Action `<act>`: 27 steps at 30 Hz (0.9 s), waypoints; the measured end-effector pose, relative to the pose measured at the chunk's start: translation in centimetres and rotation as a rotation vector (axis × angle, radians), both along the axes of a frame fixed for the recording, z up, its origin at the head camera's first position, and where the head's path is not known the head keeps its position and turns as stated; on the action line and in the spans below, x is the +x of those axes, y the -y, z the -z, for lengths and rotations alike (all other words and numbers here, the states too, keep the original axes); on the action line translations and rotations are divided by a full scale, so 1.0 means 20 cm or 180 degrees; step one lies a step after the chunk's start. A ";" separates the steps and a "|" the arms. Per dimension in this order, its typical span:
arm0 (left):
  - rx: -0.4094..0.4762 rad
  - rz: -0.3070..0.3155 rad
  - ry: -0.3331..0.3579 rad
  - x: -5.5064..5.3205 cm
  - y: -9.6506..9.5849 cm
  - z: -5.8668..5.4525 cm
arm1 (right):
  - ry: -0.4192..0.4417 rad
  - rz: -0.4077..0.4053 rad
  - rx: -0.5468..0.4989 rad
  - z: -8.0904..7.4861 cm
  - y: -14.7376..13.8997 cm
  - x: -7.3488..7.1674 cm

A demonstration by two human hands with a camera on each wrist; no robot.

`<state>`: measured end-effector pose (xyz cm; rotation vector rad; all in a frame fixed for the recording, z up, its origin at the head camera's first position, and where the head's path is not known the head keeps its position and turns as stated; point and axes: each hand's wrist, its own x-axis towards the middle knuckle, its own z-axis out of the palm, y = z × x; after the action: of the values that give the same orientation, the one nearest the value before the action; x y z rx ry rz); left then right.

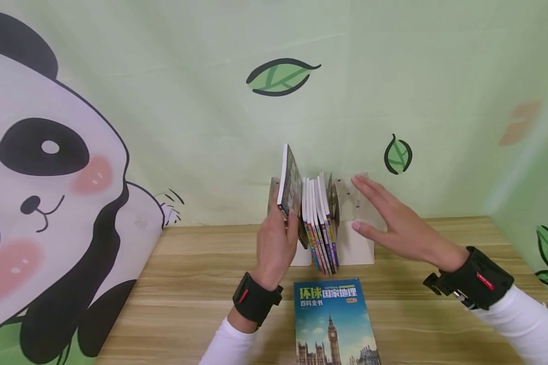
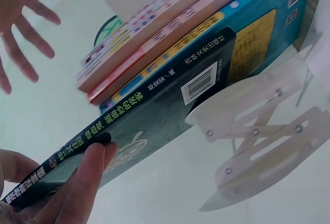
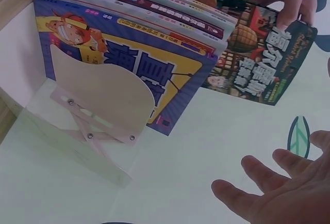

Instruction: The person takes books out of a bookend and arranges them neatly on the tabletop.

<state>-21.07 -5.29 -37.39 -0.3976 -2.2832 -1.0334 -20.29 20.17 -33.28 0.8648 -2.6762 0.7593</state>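
My left hand grips a dark-covered book by its near, lower end, thumb on one cover and fingers on the other. The book is tilted and rises above its neighbours. Beside it on the right, several thin books stand in a row in a white metal book stand. The right wrist view shows the dark book's illustrated front cover and a purple-and-yellow book against the stand's curved panel. My right hand is held with fingers extended near the stand's right panel, holding nothing.
A blue book with a clock tower on its cover lies flat on the wooden table in front of the stand. Behind the table hangs a pale green backdrop printed with leaves and a large panda.
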 end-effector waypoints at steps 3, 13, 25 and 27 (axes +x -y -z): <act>0.0010 -0.0023 -0.0083 0.01 0.01 -0.03 | -0.0023 0.0000 -0.0003 -0.01 0.00 -0.01; 0.0115 0.0000 -0.0146 0.03 0.03 -0.07 | -0.0012 0.0023 -0.0093 -0.06 -0.01 -0.05; 0.0225 -0.0236 -0.0574 0.08 0.10 -0.18 | -0.0083 0.0010 -0.0072 -0.12 0.01 -0.07; 0.0289 -0.0237 -0.0607 0.09 0.11 -0.19 | -0.0089 0.0008 -0.0077 -0.13 0.01 -0.07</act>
<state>-19.17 -7.47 -33.65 -0.3550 -2.0588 -1.0126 -21.65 19.92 -30.69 0.8598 -2.6379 0.7718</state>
